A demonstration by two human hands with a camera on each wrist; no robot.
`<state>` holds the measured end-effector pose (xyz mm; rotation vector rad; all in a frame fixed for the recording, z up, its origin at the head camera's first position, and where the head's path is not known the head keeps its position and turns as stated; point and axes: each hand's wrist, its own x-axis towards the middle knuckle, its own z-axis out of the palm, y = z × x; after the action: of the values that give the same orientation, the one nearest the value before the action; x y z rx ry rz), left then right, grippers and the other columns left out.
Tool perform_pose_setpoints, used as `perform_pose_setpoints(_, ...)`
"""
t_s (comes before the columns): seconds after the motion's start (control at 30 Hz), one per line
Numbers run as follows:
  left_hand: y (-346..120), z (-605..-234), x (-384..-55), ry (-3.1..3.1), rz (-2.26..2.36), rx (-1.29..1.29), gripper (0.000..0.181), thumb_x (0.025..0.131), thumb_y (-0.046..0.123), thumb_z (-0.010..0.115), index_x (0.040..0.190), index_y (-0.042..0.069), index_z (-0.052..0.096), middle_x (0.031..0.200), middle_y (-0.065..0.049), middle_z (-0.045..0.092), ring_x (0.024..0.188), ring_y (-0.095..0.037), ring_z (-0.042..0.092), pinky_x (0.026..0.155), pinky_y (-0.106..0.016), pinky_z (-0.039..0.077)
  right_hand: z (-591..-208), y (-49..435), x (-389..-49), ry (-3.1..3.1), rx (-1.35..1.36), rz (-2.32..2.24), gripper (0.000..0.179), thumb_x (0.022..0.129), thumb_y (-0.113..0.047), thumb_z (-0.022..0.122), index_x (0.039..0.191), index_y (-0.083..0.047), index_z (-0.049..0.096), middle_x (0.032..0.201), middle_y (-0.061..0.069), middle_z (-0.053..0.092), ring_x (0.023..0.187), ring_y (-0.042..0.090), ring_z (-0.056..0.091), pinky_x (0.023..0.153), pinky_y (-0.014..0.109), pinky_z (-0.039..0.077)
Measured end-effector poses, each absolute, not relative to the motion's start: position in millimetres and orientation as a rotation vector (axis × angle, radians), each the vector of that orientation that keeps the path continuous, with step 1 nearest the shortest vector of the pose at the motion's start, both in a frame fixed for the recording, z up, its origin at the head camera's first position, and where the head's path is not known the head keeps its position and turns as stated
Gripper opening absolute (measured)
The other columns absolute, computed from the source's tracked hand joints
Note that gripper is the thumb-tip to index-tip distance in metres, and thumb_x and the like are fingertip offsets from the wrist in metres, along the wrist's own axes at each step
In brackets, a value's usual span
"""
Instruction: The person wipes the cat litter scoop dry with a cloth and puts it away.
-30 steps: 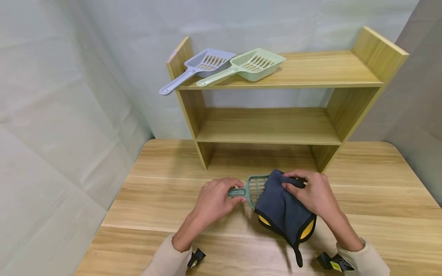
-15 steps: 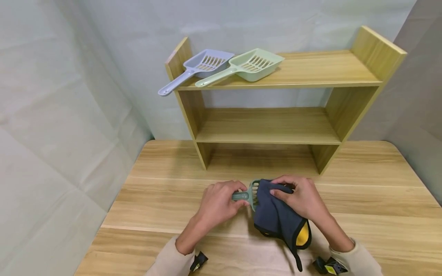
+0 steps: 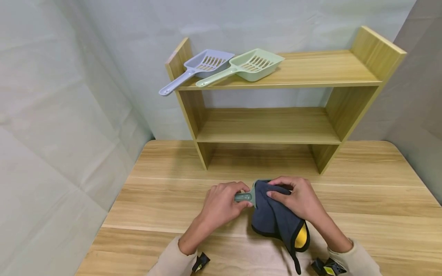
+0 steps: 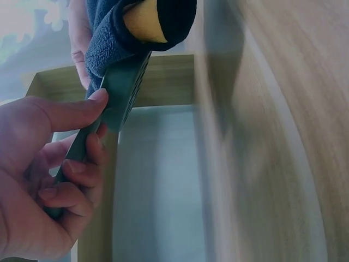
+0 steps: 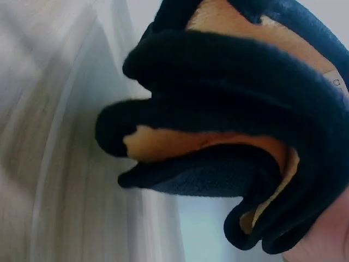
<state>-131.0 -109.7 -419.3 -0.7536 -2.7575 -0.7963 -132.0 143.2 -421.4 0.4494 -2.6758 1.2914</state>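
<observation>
My left hand (image 3: pixel 222 202) grips the handle of a dark green litter scoop (image 3: pixel 244 197) low over the table. In the left wrist view, thumb and fingers curl round that scoop (image 4: pixel 121 87), which is tilted. A navy cloth (image 3: pixel 271 214) with black edging and a yellow underside drapes over the scoop's slotted head and hides most of it. My right hand (image 3: pixel 299 196) pinches the cloth on top of the head. Folded layers of the cloth (image 5: pixel 218 71) fill the right wrist view, and a black loop dangles from its lower corner.
A wooden shelf unit (image 3: pixel 269 124) stands at the back of the table (image 3: pixel 155 214). On its top board lie a lavender scoop (image 3: pixel 207 63) and a pale green scoop (image 3: pixel 255 65), handles jutting over the front edge. White fabric (image 3: pixel 86 96) hangs behind and at the left.
My right hand and the cloth have shifted left along the scoop, so the cloth now covers nearly all of its slotted head. My left hand has moved slightly right with the handle.
</observation>
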Motion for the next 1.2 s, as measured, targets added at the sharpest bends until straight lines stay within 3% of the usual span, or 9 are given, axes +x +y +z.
perform_pose_setpoints(0.3,-115.8,-415.8,-132.9,-2.75,-0.834,-0.73,0.027,0.083,0.032,0.095,0.104,0.021,0.081,0.093,0.005,0.081,0.065,-0.003,0.057,0.056,-0.021,0.041,-413.5,151.6,-131.7,-2.649,0.437,1.123,0.02,0.086,-0.013,0.092,0.104,-0.021,0.086,0.106,0.002,0.084,0.103,0.029,0.08,0.087,0.053,0.063)
perform_pose_setpoints(0.5,-123.0,-412.3,-136.4,-2.736,-0.902,-0.704,0.029,0.082,0.03,0.095,0.105,0.019,0.082,0.093,0.004,0.082,0.059,-0.001,0.046,0.055,-0.021,0.037,-404.2,162.7,-132.6,-2.649,0.38,1.108,0.021,0.086,-0.011,0.092,0.105,-0.017,0.086,0.106,0.005,0.084,0.102,0.032,0.079,0.089,0.056,0.062)
perform_pose_setpoints(0.67,-127.0,-408.4,-138.3,-2.727,-0.92,-0.691,0.029,0.081,0.027,0.096,0.104,0.018,0.082,0.098,0.003,0.083,0.059,-0.002,0.044,0.056,-0.022,0.037,-400.6,168.2,-133.8,-2.67,0.359,1.163,0.022,0.087,-0.013,0.091,0.108,-0.015,0.085,0.11,0.009,0.083,0.106,0.035,0.078,0.092,0.059,0.061)
perform_pose_setpoints(0.87,-126.5,-408.0,-137.6,-2.737,-0.895,-0.703,0.028,0.081,0.026,0.096,0.103,0.018,0.081,0.094,0.003,0.082,0.06,-0.002,0.046,0.056,-0.021,0.038,-409.0,166.9,-138.5,-2.685,0.356,1.254,0.025,0.085,-0.02,0.093,0.109,-0.017,0.085,0.109,0.004,0.083,0.106,0.029,0.079,0.092,0.047,0.062)
perform_pose_setpoints(1.2,-113.9,-417.5,-132.8,-2.774,-0.788,-0.694,0.029,0.083,0.029,0.095,0.106,0.018,0.082,0.09,-0.001,0.081,0.052,-0.002,0.032,0.048,-0.022,0.027,-423.8,150.0,-136.6,-2.667,0.395,1.243,0.025,0.082,-0.023,0.095,0.105,-0.019,0.087,0.108,0.004,0.084,0.1,0.024,0.081,0.084,0.039,0.064)
